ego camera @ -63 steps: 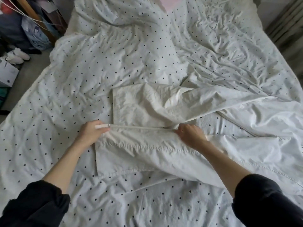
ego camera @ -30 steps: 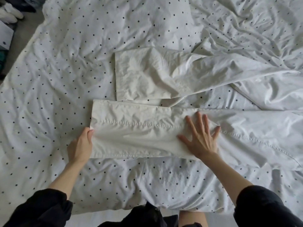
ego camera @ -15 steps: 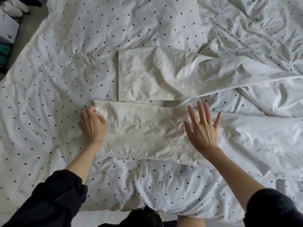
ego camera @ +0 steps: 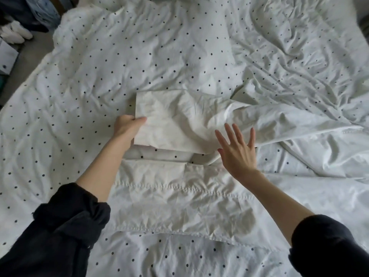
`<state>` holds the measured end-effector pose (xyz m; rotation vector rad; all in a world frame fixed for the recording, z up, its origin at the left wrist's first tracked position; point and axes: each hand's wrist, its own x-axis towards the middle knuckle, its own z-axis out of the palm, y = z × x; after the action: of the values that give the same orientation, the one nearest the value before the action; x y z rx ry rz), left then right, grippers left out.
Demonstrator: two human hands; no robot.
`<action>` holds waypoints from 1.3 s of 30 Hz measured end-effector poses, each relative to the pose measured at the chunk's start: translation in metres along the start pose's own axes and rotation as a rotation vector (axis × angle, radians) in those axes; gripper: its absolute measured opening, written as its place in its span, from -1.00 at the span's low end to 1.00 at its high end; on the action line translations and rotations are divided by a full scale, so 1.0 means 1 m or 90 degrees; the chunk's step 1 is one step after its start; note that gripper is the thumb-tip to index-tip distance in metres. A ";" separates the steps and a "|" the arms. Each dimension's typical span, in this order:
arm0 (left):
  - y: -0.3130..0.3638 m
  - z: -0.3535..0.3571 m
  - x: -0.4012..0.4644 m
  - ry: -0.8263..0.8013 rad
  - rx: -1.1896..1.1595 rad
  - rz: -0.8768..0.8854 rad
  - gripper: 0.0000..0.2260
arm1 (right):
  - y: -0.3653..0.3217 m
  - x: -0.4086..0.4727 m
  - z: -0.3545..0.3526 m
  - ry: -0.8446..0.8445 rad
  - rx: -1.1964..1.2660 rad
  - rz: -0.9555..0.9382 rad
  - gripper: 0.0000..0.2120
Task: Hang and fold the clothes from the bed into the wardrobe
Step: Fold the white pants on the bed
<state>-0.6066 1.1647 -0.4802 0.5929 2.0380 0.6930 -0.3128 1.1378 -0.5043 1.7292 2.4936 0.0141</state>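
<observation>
Surface: white black-dotted duvet (ego camera: 139, 62) fills my frame.
Garment: cream cotton trousers (ego camera: 179, 198), centre; near leg flat, far leg (ego camera: 171, 120) rumpled.
Left hand (ego camera: 127, 126): fingers clamped on far hem.
Right hand (ego camera: 237, 150): fingers spread, over far leg.
Progress: I judge it early; folding unfinished, wardrobe unseen.

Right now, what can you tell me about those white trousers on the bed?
The white trousers look like thin, creased cotton. Both legs lie spread flat on the dotted duvet, hems pointing left. A stitched seam runs along the near leg. The left hand pinches the far leg's hem corner, and the right hand, fingers spread, hovers near that leg's middle. The waist is out of view.
</observation>
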 end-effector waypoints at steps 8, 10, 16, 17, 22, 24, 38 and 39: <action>0.096 -0.009 0.017 -0.217 -0.482 -0.022 -0.84 | 0.033 0.061 -0.050 0.195 0.194 0.092 -0.89; 0.116 0.002 0.023 -0.211 -0.412 0.061 -0.74 | 0.049 0.102 -0.075 0.224 0.200 0.168 -0.80; 0.106 0.028 0.065 0.003 -0.005 0.135 -0.51 | 0.052 0.143 -0.078 0.179 0.179 0.257 -0.51; 0.099 0.029 0.074 0.010 0.013 0.119 -0.50 | 0.042 0.134 -0.067 0.180 0.162 0.207 -0.51; 0.085 0.029 0.102 0.019 -0.023 0.126 -0.59 | 0.009 0.088 -0.005 0.165 0.051 0.019 -0.44; 0.092 0.033 0.105 -0.016 -0.060 0.113 -0.70 | 0.013 0.089 0.008 0.169 0.013 -0.008 -0.23; 0.100 -0.053 0.031 0.065 -0.179 0.205 -0.87 | -0.003 0.103 -0.046 0.164 0.037 -0.011 -0.22; 0.081 -0.054 0.031 0.077 -0.168 0.186 -0.88 | -0.012 0.093 -0.039 0.147 0.044 -0.013 -0.19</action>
<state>-0.6561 1.2303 -0.4201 0.7132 1.9439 1.1765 -0.3598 1.2229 -0.4746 1.8228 2.7036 0.1357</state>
